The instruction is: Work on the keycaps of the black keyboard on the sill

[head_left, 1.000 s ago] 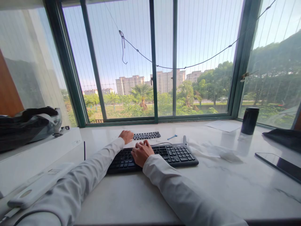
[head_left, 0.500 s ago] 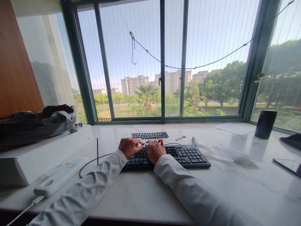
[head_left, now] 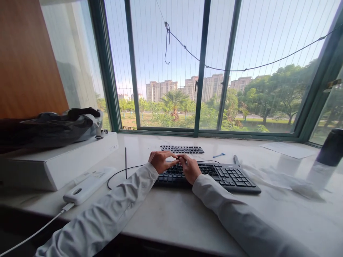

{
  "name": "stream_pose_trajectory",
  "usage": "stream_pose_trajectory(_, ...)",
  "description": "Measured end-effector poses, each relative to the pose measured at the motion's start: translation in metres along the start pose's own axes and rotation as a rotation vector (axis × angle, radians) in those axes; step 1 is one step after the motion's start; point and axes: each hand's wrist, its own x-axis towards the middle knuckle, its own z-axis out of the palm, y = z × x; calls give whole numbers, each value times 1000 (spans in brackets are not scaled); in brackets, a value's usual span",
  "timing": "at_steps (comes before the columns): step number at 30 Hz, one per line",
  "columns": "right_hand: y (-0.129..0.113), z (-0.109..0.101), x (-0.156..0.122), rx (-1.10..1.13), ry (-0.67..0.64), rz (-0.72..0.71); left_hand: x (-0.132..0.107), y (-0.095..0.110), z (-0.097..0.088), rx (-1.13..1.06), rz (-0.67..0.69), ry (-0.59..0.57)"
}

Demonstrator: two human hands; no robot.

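The left hand (head_left: 161, 161) and right hand (head_left: 191, 169) meet above the left half of the keyboard (head_left: 237, 175), whose long axis runs left to right. Both hands' fingers pinch a small piece (head_left: 178, 158), neither nearer; keycaps (head_left: 182, 149) lie just beyond, far side.

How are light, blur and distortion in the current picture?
Head view: daylight from the window, with pale reflections on the tabletop; head view, right edge: the black cylinder seems slanted, probably lens distortion; head view, lower right: the right sleeve looks soft; head view, centre: lettering on the keyboard unreadable.
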Motion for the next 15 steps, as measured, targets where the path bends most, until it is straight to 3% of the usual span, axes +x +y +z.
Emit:
stream_pose_trajectory(3,2,-1,-1,108,29,1,1,0,-3,-11,12,12)
stream_pose_trajectory(15,12,2,-1,136,10,-16,-1,-7,2,-44,112,-46)
